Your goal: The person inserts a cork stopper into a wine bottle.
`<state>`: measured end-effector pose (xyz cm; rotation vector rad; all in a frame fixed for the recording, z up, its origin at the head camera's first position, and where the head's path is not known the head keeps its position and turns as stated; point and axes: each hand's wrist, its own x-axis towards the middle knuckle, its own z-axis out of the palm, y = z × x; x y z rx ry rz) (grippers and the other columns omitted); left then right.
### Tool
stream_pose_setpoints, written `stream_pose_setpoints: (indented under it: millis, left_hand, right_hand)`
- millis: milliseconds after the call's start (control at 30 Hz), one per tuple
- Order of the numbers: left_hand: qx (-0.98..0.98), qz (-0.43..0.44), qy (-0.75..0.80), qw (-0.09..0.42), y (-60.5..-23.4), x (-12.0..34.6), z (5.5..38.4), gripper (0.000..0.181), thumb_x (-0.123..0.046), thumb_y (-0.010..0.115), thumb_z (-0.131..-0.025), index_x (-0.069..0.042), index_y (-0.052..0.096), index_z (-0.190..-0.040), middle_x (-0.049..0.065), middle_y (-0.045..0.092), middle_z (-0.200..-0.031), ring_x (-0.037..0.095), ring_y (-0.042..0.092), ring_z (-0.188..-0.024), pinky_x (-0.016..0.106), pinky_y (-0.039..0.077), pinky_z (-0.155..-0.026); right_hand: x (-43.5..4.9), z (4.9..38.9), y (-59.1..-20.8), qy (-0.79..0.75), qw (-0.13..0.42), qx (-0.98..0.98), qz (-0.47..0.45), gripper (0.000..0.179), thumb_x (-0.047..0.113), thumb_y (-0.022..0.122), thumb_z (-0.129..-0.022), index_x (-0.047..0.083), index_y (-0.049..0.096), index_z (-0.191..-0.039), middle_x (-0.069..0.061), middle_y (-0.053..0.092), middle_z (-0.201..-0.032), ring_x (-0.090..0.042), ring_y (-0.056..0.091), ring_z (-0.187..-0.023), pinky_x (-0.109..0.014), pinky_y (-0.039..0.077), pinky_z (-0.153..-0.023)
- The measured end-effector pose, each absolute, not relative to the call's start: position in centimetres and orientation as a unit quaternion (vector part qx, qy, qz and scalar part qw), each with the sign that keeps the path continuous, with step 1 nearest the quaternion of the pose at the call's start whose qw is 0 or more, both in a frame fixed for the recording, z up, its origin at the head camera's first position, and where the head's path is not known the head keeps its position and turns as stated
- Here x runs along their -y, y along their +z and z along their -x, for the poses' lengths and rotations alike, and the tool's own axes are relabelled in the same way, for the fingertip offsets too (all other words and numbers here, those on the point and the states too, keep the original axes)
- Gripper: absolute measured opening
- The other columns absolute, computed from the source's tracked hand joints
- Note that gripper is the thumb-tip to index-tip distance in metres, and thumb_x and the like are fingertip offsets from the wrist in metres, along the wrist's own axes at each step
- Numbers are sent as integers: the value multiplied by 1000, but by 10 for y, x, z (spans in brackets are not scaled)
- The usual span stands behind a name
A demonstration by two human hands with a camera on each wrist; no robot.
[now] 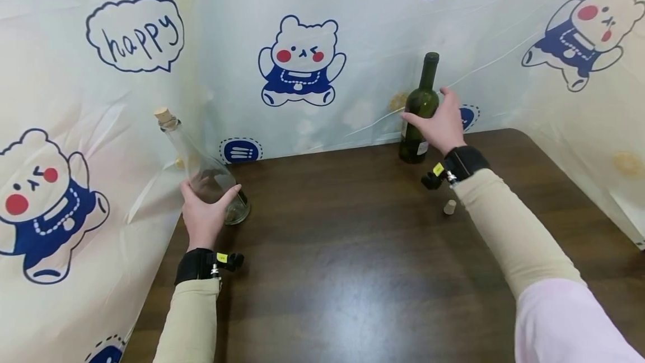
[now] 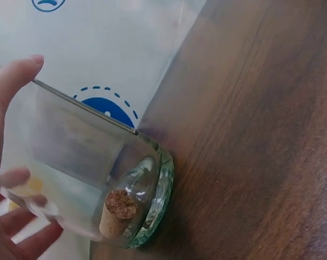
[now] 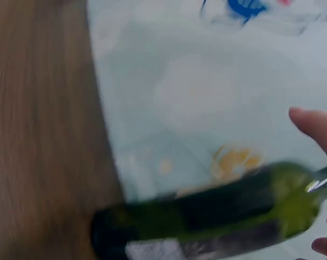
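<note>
A clear glass bottle stands at the table's left edge, a cork in its mouth. Inside, near its base, the left wrist view shows another cork. My left hand is at the bottle's lower body, thumb and fingers spread on either side; firm contact cannot be made out. On the far right, a dark green wine bottle stands upright. Beside it my right hand has its thumb and fingers apart. In the right wrist view, the thumb is clear of the green glass.
A small loose cork sits on the brown wooden table, below the right wrist. A printed curtain with cartoon bears hangs behind and along the sides of the table. Both wrists wear black straps with small cameras.
</note>
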<state>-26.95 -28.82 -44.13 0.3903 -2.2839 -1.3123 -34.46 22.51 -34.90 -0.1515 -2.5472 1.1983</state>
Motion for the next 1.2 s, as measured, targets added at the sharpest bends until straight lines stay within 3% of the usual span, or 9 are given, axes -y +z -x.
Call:
stream_pose_setpoints:
  millis: [267, 533, 633, 767, 867, 1000, 1100, 1200]
  left_hand:
    - [850, -143, -445, 244, -443, 291, 269, 109, -65, 82, -69, -20, 34, -156, 7, 42, -157, 27, 39, -142, 56, 30, -119]
    - [842, -149, -460, 242, -442, 286, 269, 114, -64, 81, -71, -21, 18, -156, 16, 38, -155, 33, 40, -140, 54, 30, -120]
    - [826, -143, -475, 267, -442, 283, 266, 115, -57, 85, -71, -26, 12, -155, 16, 37, -154, 32, 40, -141, 50, 30, -121]
    - [810, -135, -465, 331, -436, 275, 263, 118, -55, 86, -70, -32, 10, -156, 6, 30, -157, 21, 35, -145, 41, 27, -122]
    - [800, -116, -421, 411, -425, 266, 260, 119, -59, 86, -68, -25, 16, -158, 2, 28, -159, 15, 29, -146, 37, 25, -122]
    - [782, -38, -362, 506, -405, 247, 253, 108, -51, 88, -70, -10, 32, -152, 8, 33, -158, 15, 26, -147, 39, 24, -122]
    - [772, 36, -361, 522, -388, 222, 240, 95, -34, 91, -73, 3, 41, -145, 21, 37, -157, 24, 28, -149, 45, 24, -123]
    - [774, 87, -377, 501, -381, 204, 230, 91, -20, 92, -71, 10, 43, -142, 30, 38, -156, 31, 32, -148, 51, 25, -122]
  right_hand:
    - [-227, 369, -365, 435, 142, 884, 95, 132, 68, 72, -77, 12, -8, -165, -19, 3, -173, -40, 20, -155, -60, 24, -121]
    - [-231, 376, -370, 447, 106, 883, 97, 103, 48, 72, -87, 3, 11, -157, -34, 43, -151, -49, 47, -135, -64, 41, -109]
    - [-232, 379, -373, 445, 99, 884, 99, 103, 49, 72, -87, 3, 10, -156, -35, 43, -150, -49, 48, -134, -64, 41, -108]
    - [-232, 381, -374, 444, 93, 885, 102, 105, 51, 71, -87, 4, 9, -157, -35, 41, -152, -49, 47, -135, -64, 41, -109]
    - [-232, 381, -373, 442, 91, 886, 104, 105, 51, 71, -87, 5, 8, -158, -34, 41, -153, -49, 46, -136, -64, 40, -110]
    - [-232, 379, -370, 442, 86, 887, 105, 106, 51, 71, -88, 4, 6, -158, -34, 39, -154, -49, 45, -137, -64, 39, -110]
    - [-231, 378, -370, 444, 82, 886, 105, 107, 51, 71, -88, 4, 5, -159, -34, 37, -155, -49, 44, -138, -64, 39, -110]
    - [-228, 380, -370, 448, 81, 885, 94, 107, 50, 71, -88, 4, 6, -159, -34, 38, -154, -48, 45, -137, -63, 41, -109]
